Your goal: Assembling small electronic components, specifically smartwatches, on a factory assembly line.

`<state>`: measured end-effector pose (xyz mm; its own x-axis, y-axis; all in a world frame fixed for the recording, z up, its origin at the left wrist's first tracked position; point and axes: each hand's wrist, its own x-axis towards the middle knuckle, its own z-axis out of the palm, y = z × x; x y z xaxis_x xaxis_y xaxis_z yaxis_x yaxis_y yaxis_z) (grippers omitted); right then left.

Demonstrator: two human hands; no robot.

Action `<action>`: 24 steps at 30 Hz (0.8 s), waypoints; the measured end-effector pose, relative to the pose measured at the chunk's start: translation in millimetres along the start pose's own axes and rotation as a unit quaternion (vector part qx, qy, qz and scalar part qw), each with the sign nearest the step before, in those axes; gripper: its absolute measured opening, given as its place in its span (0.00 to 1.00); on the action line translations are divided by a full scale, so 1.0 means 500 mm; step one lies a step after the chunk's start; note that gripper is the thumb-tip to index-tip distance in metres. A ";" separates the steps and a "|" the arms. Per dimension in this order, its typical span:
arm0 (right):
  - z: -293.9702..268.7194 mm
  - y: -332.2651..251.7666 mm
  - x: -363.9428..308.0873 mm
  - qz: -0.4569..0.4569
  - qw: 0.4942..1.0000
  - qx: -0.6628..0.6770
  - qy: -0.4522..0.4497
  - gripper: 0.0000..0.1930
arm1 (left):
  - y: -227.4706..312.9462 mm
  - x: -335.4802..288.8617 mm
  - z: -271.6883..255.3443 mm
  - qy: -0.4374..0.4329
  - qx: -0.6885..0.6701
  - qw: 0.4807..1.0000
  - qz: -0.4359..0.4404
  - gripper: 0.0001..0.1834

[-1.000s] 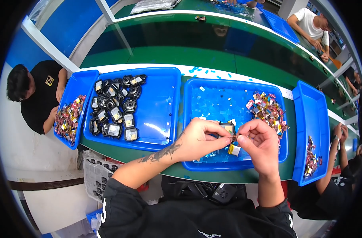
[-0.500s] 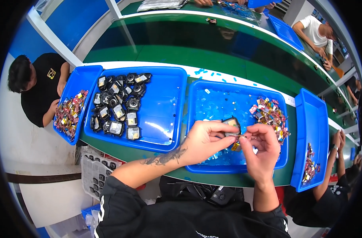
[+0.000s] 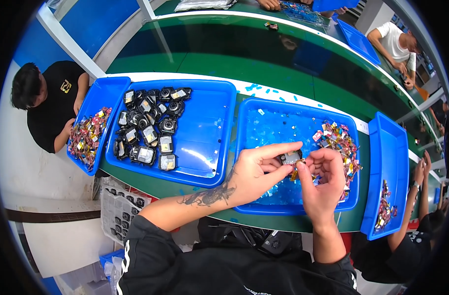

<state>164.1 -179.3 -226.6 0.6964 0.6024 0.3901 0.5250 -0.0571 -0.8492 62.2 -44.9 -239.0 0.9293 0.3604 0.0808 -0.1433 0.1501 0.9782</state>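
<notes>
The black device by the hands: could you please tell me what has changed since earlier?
The left hand has straightened its index finger past the black device, which now shows between finger and thumb. Of the silver-and-yellow piece hanging below the hands earlier, only a yellow part shows. The right hand stays close, and the heap of black devices is unchanged.

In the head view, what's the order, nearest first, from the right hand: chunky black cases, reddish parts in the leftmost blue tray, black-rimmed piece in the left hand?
1. Black-rimmed piece: just left of the right hand.
2. Chunky black cases: farther left, in a wide blue tray.
3. Reddish parts: farthest left.
</notes>
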 end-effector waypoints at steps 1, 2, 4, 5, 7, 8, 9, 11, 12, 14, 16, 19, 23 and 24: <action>0.001 0.001 0.000 0.013 1.000 0.015 0.004 0.13 | -0.003 0.001 -0.001 -0.001 -0.006 1.000 0.000 0.25; 0.002 0.002 0.001 0.026 0.999 0.029 0.009 0.13 | -0.004 0.002 -0.002 -0.003 -0.012 1.000 0.001 0.25; 0.002 0.007 0.001 0.021 1.000 0.015 0.006 0.14 | -0.004 0.003 -0.002 -0.001 -0.013 1.000 0.003 0.26; 0.001 0.009 0.001 0.014 1.000 0.001 0.005 0.14 | -0.004 0.005 -0.002 0.000 -0.013 1.000 0.005 0.26; 0.004 0.005 0.001 0.018 1.000 0.003 0.011 0.14 | -0.006 0.006 -0.001 0.002 -0.017 1.000 -0.003 0.26; 0.006 0.002 0.000 0.022 1.000 0.006 0.019 0.15 | -0.007 0.007 -0.001 0.001 -0.021 1.000 -0.011 0.26; 0.007 0.006 -0.002 0.017 1.000 -0.003 0.018 0.16 | -0.010 0.008 -0.001 0.004 -0.024 1.000 -0.005 0.26; 0.016 0.000 -0.003 0.016 1.000 -0.020 0.009 0.18 | -0.014 0.004 -0.006 -0.010 -0.061 0.998 -0.003 0.27; 0.015 -0.009 0.001 0.039 0.999 -0.012 -0.005 0.19 | -0.010 0.004 -0.005 -0.012 -0.065 0.998 0.001 0.27; 0.004 -0.010 0.006 0.113 0.990 0.084 -0.030 0.19 | 0.001 0.004 0.001 -0.011 -0.087 0.996 -0.019 0.27; -0.005 -0.016 0.012 0.126 0.983 0.120 -0.050 0.19 | 0.000 -0.001 0.001 -0.017 -0.084 0.996 -0.006 0.28; -0.021 -0.015 0.024 0.139 0.973 0.153 -0.098 0.18 | -0.003 0.001 0.000 -0.018 -0.116 0.993 -0.012 0.23; -0.006 -0.015 0.028 0.109 0.984 0.085 -0.113 0.18 | -0.018 0.006 -0.007 -0.020 -0.139 0.990 -0.006 0.20; 0.001 -0.013 0.025 0.075 0.993 0.026 -0.085 0.18 | -0.019 0.008 -0.009 -0.014 -0.101 0.995 -0.002 0.20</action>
<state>169.1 -170.8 -216.5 0.6698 0.7160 0.1966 0.3927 -0.1169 -0.9122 65.6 -40.9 -248.9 0.9387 0.3337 0.0859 -0.2029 0.3340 0.9204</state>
